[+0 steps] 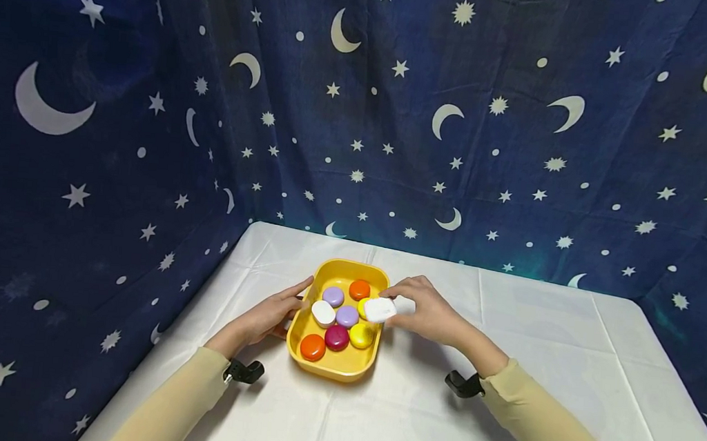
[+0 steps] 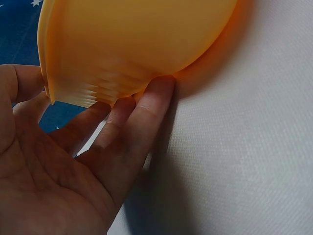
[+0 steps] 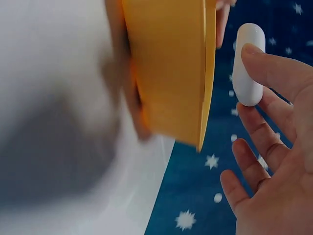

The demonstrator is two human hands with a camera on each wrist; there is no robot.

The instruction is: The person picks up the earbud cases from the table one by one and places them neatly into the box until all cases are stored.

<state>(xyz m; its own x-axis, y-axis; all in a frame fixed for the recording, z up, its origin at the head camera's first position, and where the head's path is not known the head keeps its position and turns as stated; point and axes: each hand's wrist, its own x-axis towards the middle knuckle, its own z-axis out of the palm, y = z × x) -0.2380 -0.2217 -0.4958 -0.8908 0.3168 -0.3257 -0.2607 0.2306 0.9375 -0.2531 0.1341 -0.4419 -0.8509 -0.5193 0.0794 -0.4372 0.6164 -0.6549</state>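
Observation:
My right hand (image 1: 430, 313) pinches a smooth white rounded disc (image 3: 249, 73) between thumb and fingers. It is above the right rim of a yellow tub (image 1: 341, 374), partly covering a yellow disc in the head view. Resting against the tub's left outer wall is my left hand (image 1: 267, 317), its fingers fairly straight. Inside lie glossy rounded discs: one white (image 1: 323, 314), one magenta (image 1: 336, 337), two lavender (image 1: 333, 296), two orange (image 1: 312, 347) and two yellow (image 1: 361, 335). The left wrist view shows fingertips (image 2: 161, 88) touching the wall close over the table.
The tub stands on a table with a white cloth (image 1: 468, 423). A dark blue curtain (image 1: 399, 113) with moons and stars hangs behind it and along the left side. Black straps (image 1: 244, 371) are worn at both wrists.

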